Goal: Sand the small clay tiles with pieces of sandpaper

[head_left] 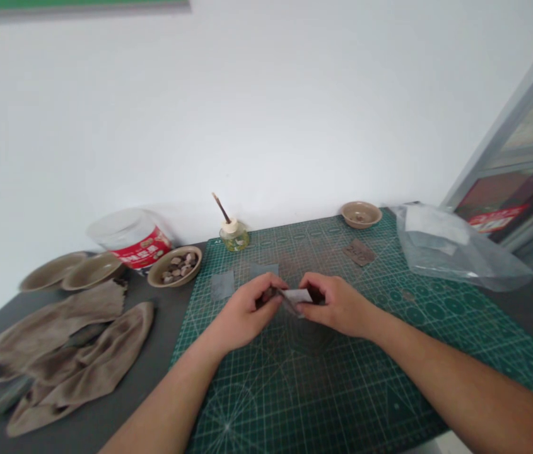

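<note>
A green gridded cutting mat (380, 391) is covering most of the dark grey table (152, 372), with crumpled brown cloths (62, 353) lying at eight o'clock and a clear plastic bag (455, 249) slumping at two o'clock. A clear tub with a red label (131, 236), two shallow tan dishes (91, 270) and a tan bowl of small brownish pieces (174, 268) are standing at ten o'clock, a glass jar with a thin brush (234, 236) is standing at twelve, and a second tan bowl (361, 214) is sitting at one. The fingers of the left hand (242, 309) and the right hand (337, 306) are pinching narrowly on a small white-and-dark folded sheet (297, 296), holding it between them just above the mat's centre.
</note>
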`<state>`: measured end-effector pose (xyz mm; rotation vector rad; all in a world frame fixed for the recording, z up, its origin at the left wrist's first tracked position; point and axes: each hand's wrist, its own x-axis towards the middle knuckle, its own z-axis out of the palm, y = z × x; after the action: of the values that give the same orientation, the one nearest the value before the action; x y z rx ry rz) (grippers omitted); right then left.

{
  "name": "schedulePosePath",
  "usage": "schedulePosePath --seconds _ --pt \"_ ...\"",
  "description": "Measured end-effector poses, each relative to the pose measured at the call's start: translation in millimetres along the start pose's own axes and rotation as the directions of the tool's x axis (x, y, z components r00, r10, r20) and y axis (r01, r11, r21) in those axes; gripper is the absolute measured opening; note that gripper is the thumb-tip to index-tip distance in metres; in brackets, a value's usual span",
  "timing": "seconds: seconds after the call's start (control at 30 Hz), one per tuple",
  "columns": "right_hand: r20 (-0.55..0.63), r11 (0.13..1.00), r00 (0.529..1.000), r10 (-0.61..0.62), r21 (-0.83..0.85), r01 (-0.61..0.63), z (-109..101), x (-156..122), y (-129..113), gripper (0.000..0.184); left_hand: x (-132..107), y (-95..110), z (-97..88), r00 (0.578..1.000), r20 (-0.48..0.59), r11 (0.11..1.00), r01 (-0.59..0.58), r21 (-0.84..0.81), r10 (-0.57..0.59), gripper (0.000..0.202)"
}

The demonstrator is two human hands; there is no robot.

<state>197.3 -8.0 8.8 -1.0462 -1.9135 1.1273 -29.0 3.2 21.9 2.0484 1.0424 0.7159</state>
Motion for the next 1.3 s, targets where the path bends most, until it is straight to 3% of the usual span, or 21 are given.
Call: schedulePosePath --seconds 0.1,0.2,0.27,0.37,0.43,0.5,0.57,0.67,0.73,0.8,0.93,1.13,1.3 --pt "0.086 0.910 0.993 0.084 0.398 -0.112 1.8 2.0 2.4 0.026 -0.1 -0.3 -0.7 0.988 -0.152 0.990 -0.015 -0.141 -0.007 0.026" --pt "0.206 0.813 0.974 0.097 0.548 -0.197 5.0 3.6 6.6 0.032 2.3 -0.8 1.1 0.961 -0.275 0.952 -0.071 -0.298 -0.014 0.025" --pt "0.224 0.850 0.968 0.115 0.483 -0.212 7.3 3.6 9.6 0.033 3.9 -1.1 2.2 0.951 -0.309 0.916 -0.114 -0.386 -0.012 0.021" --pt "0.088 0.988 0.993 0.082 0.120 -0.092 8.5 2.0 11.3 0.039 4.2 -1.9 3.0 0.952 -0.302 0.899 -0.092 -0.428 -0.046 0.020" --pt "-0.076 0.986 0.997 -0.034 -0.168 0.021 7.5 0.8 9.9 0.049 3.1 -3.2 3.9 0.963 -0.258 0.927 -0.031 -0.373 -0.072 0.022" --pt "-0.187 0.947 0.973 -0.139 -0.314 0.075 5.5 0.3 7.4 0.057 2.1 -4.9 6.4 0.980 -0.186 0.959 0.019 -0.284 -0.075 0.022" --pt "-0.193 0.952 0.967 -0.166 -0.287 0.106 3.6 0.7 5.3 0.055 1.7 -6.3 10.1 0.992 -0.105 0.973 0.039 -0.229 -0.065 0.019" --pt "-0.046 0.993 0.994 -0.104 -0.055 0.101 2.9 2.2 5.3 0.035 2.2 -6.4 15.4 0.998 0.001 0.978 0.058 -0.203 -0.059 0.011" --pt "0.039 0.996 0.997 -0.064 0.062 0.061 3.7 3.2 7.0 0.025 2.5 -5.0 16.9 0.997 0.036 0.987 0.068 -0.144 -0.064 0.011" --pt "0.046 0.996 0.998 -0.046 0.084 0.042 4.4 3.6 8.3 0.019 2.5 -3.0 16.2 0.997 0.042 0.996 0.073 -0.057 -0.070 0.013" --pt "-0.010 0.995 0.996 -0.087 -0.058 0.087 2.1 3.2 6.9 0.013 2.1 0.1 11.4 0.996 0.081 0.996 0.032 0.088 -0.039 0.021" --pt "0.127 0.900 0.970 -0.208 -0.364 0.240 4.1 3.2 8.6 0.011 1.6 -1.2 10.1 0.979 0.196 0.993 0.032 0.115 -0.054 0.033" --pt "0.207 0.846 0.950 -0.235 -0.439 0.304 5.7 3.8 13.7 0.008 1.2 0.7 9.2 0.982 0.186 0.953 -0.035 0.300 -0.022 0.029"
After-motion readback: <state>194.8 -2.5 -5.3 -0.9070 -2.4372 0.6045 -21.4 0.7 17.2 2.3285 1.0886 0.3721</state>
